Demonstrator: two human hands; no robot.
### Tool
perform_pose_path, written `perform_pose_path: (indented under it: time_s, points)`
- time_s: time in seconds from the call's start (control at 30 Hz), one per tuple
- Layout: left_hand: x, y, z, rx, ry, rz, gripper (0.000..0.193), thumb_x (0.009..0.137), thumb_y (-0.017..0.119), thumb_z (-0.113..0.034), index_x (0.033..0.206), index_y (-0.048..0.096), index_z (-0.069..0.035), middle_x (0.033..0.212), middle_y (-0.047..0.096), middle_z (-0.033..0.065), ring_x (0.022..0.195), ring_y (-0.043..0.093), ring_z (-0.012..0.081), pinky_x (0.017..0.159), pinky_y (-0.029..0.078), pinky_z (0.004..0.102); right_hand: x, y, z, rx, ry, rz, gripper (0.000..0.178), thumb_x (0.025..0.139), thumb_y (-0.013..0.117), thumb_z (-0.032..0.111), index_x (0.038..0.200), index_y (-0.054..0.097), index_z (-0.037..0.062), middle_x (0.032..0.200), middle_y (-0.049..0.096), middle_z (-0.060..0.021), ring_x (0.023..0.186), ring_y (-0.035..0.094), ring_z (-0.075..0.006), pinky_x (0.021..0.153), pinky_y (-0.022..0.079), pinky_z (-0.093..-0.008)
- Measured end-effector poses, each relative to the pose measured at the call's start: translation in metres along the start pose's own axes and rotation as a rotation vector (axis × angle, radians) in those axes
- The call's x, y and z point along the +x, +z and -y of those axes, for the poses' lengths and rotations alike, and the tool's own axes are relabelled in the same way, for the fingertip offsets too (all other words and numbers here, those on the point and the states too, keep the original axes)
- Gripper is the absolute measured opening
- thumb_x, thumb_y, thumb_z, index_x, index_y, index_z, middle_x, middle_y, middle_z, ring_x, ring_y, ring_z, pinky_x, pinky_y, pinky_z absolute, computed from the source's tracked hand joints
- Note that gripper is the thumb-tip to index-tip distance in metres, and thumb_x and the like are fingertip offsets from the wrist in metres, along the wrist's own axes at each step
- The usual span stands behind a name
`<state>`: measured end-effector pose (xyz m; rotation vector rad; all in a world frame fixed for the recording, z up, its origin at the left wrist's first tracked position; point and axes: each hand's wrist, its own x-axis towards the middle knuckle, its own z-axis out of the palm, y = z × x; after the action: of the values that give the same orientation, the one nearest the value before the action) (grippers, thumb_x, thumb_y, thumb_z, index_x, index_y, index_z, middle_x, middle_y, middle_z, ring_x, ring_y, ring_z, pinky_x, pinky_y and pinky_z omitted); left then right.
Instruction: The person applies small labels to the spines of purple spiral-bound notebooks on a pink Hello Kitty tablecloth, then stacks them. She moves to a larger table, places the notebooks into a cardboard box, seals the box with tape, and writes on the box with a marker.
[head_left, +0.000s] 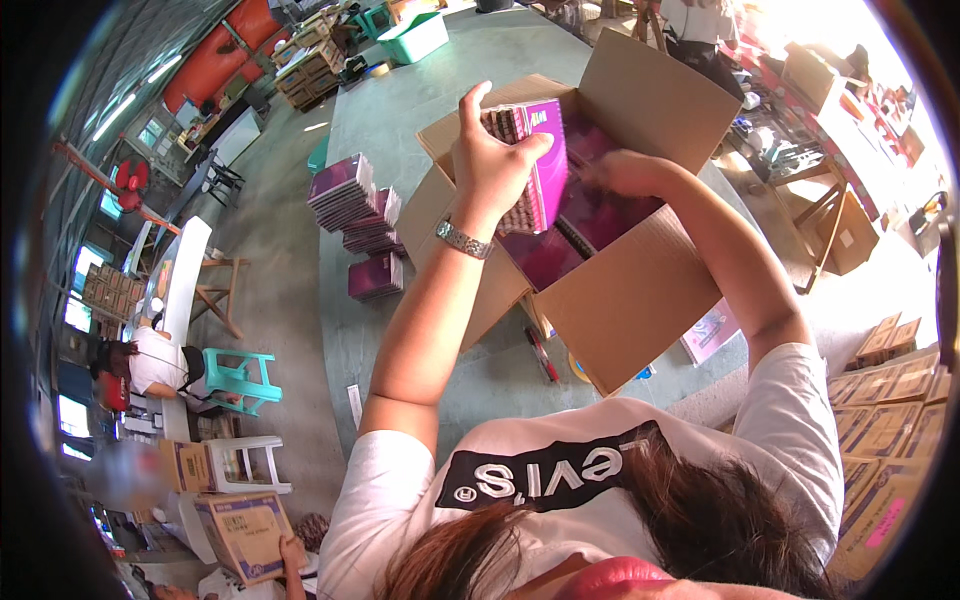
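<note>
My left hand [488, 165], a metal watch on its wrist, grips a stack of purple spiral notebooks [548, 170]. The stack is held upright over the open cardboard box [625, 300], thumb on the front cover and fingers round the far side. Inside the box lie more purple notebooks [615, 215], partly hidden by the held stack. My right hand [628, 175] reaches over the box's right side, above those notebooks. Its fingers are smeared by motion, so whether they hold anything is unclear.
Several stacks of purple notebooks [342, 192] stand on the table [440, 60] left of the box. A red and black pen [542, 355] and a pale notebook [712, 332] lie near the box. Brown cartons [885, 430] are piled at right. People work at left.
</note>
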<state>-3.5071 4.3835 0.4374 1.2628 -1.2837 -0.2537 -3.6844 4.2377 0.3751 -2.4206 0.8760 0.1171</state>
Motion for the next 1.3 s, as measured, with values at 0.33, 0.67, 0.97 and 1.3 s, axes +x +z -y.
perform_pose_path:
  time_s: [0.33,0.67,0.97,1.3]
  points:
    - [-0.002,-0.013,0.020,-0.374,-0.241,0.007,0.091,0.086,0.066,-0.040,0.150,0.007,-0.015,0.146,0.034,0.0167,0.128,0.041,0.0279,0.101,0.037,0.0459,-0.051,-0.047,0.039,-0.200,-0.064,-0.780,0.069,0.080,0.073,0.045,0.132,0.048,0.0077,0.098,0.068,-0.0187,0.095,0.066,-0.0330,0.082,0.051,-0.0431]
    - [-0.086,-0.172,0.133,-0.410,-0.592,-0.436,0.065,0.086,0.065,-0.026,0.142,0.034,-0.011,0.127,0.051,0.0117,0.107,0.054,0.0223,0.081,0.047,0.0348,-0.025,0.009,-0.041,-0.496,0.201,-0.330,0.037,0.069,0.078,0.033,0.097,0.072,0.0089,0.093,0.069,-0.0145,0.091,0.065,-0.0320,0.079,0.051,-0.0421]
    - [-0.064,-0.234,0.194,-0.773,-0.900,-0.611,0.089,0.078,0.067,-0.054,0.147,0.023,-0.018,0.139,0.031,0.0170,0.119,0.041,0.0391,0.092,0.042,0.0557,0.117,0.007,0.171,0.507,-0.198,-0.203,0.047,0.092,0.062,0.040,0.119,0.061,0.0014,0.100,0.067,-0.0128,0.084,0.063,-0.0188,0.072,0.052,-0.0302]
    - [0.067,-0.248,0.227,-0.381,-1.179,-0.822,0.151,0.059,0.082,-0.063,0.141,-0.036,-0.016,0.152,0.029,0.0225,0.137,0.032,0.0425,0.105,0.032,0.0635,0.344,0.161,0.223,1.164,0.290,-0.116,0.035,0.090,0.060,0.032,0.116,0.057,0.0090,0.108,0.056,-0.0124,0.084,0.055,-0.0257,0.075,0.051,-0.0465]
